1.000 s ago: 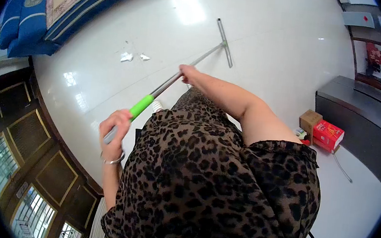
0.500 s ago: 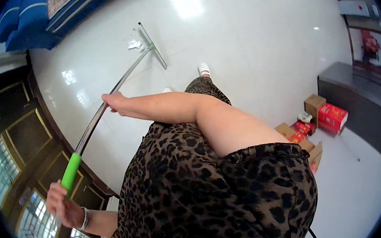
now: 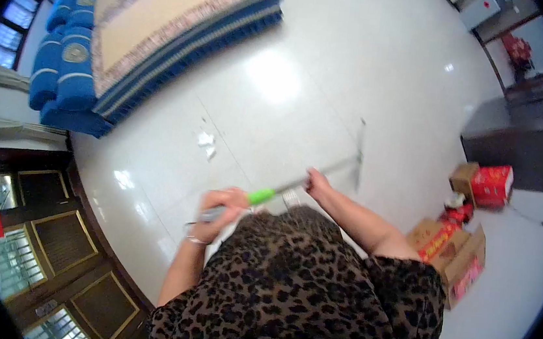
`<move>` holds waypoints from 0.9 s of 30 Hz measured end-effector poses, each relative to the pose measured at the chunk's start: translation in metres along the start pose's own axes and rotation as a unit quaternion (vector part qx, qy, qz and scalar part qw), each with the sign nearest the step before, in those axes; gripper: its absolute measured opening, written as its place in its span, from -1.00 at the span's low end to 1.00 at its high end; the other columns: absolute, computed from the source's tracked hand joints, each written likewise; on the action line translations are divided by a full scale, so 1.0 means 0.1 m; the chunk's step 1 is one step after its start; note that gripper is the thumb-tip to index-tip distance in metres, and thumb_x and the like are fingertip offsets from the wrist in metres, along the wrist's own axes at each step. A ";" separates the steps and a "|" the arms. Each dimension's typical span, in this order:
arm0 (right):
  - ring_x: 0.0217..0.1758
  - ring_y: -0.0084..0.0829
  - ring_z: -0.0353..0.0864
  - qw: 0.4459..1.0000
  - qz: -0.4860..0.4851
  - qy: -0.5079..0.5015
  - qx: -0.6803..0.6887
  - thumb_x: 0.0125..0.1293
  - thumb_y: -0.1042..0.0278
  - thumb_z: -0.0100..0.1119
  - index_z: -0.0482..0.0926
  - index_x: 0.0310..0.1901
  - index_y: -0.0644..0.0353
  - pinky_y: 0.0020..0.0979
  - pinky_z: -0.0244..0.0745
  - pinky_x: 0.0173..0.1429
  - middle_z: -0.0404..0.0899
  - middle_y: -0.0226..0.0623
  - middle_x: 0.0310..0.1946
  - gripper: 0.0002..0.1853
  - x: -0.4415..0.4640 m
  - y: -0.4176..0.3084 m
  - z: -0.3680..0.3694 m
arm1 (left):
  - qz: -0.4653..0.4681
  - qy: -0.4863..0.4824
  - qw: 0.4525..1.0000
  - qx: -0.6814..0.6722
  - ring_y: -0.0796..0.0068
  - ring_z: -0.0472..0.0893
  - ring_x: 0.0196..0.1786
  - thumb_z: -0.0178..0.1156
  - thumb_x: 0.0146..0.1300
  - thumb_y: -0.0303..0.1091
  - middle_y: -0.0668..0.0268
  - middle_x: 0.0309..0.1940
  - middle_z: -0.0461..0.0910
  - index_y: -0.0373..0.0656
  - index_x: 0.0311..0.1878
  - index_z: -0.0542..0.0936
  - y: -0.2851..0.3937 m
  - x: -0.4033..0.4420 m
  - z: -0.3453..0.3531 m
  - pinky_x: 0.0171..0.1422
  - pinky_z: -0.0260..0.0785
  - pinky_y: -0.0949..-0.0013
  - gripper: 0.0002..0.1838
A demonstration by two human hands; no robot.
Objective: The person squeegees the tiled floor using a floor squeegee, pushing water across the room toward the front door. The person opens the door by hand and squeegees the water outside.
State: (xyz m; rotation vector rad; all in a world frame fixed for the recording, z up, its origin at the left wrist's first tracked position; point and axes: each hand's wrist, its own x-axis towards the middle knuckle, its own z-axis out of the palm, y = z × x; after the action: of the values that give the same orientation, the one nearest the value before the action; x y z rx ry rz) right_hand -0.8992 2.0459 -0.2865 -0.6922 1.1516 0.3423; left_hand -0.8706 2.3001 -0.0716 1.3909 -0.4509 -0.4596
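A long-handled floor squeegee with a green grip slants across in front of my body. My left hand, with a bracelet at the wrist, is closed round the grey end of its handle. Farther down the pole, my right hand is wrapped round the shaft. The squeegee's thin blade is smeared by motion, over the floor to the right; whether it touches the tiles I cannot tell. White crumpled scraps lie on the floor left of the blade, with small dark bits near them.
A blue sofa with a beige cover stands at the upper left. Dark wooden doors line the lower left. On the right are an open cardboard box, a red box and a dark cabinet. Pale glossy tiles cover the floor.
The squeegee's blade has swung from beside the scraps to the right, away from them. Both hands have moved right with the handle, my left also upward. The view has shifted, showing more sofa.
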 end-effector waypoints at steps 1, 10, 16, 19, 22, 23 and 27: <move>-0.64 -0.48 0.17 0.996 0.000 0.072 -0.053 0.10 0.17 0.01 0.32 -0.50 -0.04 -0.42 0.12 -0.49 0.20 -0.45 -0.71 -0.85 0.53 0.04 -0.52 | -0.007 -0.060 0.998 0.014 0.51 0.44 -0.42 0.11 0.07 -0.39 0.31 -0.51 0.50 -0.24 -0.53 0.48 -0.10 0.16 0.17 -0.25 0.31 0.42 -0.85; -0.79 -0.54 0.09 0.986 0.102 0.133 -0.015 -0.03 0.27 -0.02 0.18 -0.71 -0.04 -0.41 0.24 -0.52 0.09 -0.53 -0.84 -0.77 0.91 -0.30 -2.52 | -0.045 -0.171 0.983 -0.044 0.57 0.43 -0.40 0.08 0.13 -0.45 0.32 -0.58 0.46 -0.26 -0.63 0.37 -0.96 0.63 1.61 -0.24 0.32 0.44 -0.76; -0.84 -0.48 0.07 0.985 0.124 0.114 -0.023 -0.14 0.37 -0.08 0.12 -0.78 -0.02 -0.37 0.15 -0.64 0.07 -0.48 -0.88 -0.78 1.35 -0.08 -2.41 | -0.067 -0.105 0.992 -0.027 0.59 0.40 -0.45 0.09 0.12 -0.48 0.37 -0.61 0.42 -0.25 -0.64 0.35 -0.87 0.43 1.43 -0.23 0.31 0.49 -0.76; -0.83 -0.44 0.08 0.992 0.077 0.072 -0.073 -0.11 0.36 -0.11 0.14 -0.78 0.00 -0.36 0.12 -0.67 0.10 -0.45 -0.88 -0.78 1.40 0.07 -2.05 | -0.076 -0.022 0.994 0.069 0.63 0.43 -0.42 0.08 0.10 -0.51 0.35 -0.56 0.48 -0.26 -0.59 0.45 -0.69 0.29 1.14 -0.33 0.31 0.57 -0.83; -0.83 -0.50 0.06 0.981 0.090 0.048 -0.163 0.00 0.29 -0.15 0.16 -0.76 -0.02 -0.41 0.21 -0.63 0.09 -0.49 -0.87 -0.76 0.93 0.05 -1.17 | -0.091 0.069 0.993 -0.024 0.61 0.43 -0.44 0.08 0.08 -0.50 0.31 -0.53 0.50 -0.28 -0.64 0.43 -0.34 0.13 0.87 -0.34 0.28 0.54 -0.80; -0.83 -0.52 0.05 0.977 0.088 0.039 -0.190 0.00 0.26 -0.15 0.18 -0.75 -0.04 -0.41 0.22 -0.63 0.06 -0.51 -0.87 -0.77 0.80 0.05 -0.95 | -0.102 0.108 0.989 0.024 0.68 0.39 -0.49 0.09 0.08 -0.50 0.40 -0.59 0.47 -0.30 -0.61 0.44 -0.20 0.05 0.85 -0.38 0.23 0.59 -0.82; -0.74 -0.56 0.11 0.959 0.096 -0.004 -0.266 -0.02 0.26 -0.10 0.23 -0.65 -0.02 -0.39 0.24 -0.57 0.13 -0.52 -0.79 -0.86 0.61 0.73 -0.01 | -0.092 0.215 0.971 0.047 0.62 0.40 -0.47 0.10 0.05 -0.51 0.35 -0.61 0.45 -0.31 -0.64 0.43 0.10 -0.79 0.19 -0.37 0.22 0.54 -0.81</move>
State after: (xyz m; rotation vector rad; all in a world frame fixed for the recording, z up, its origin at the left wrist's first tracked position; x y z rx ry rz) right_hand -0.9187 2.0939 -0.3665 -1.0454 1.1280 0.8390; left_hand -0.9465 2.3300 -0.0622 1.5813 0.0102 -0.2748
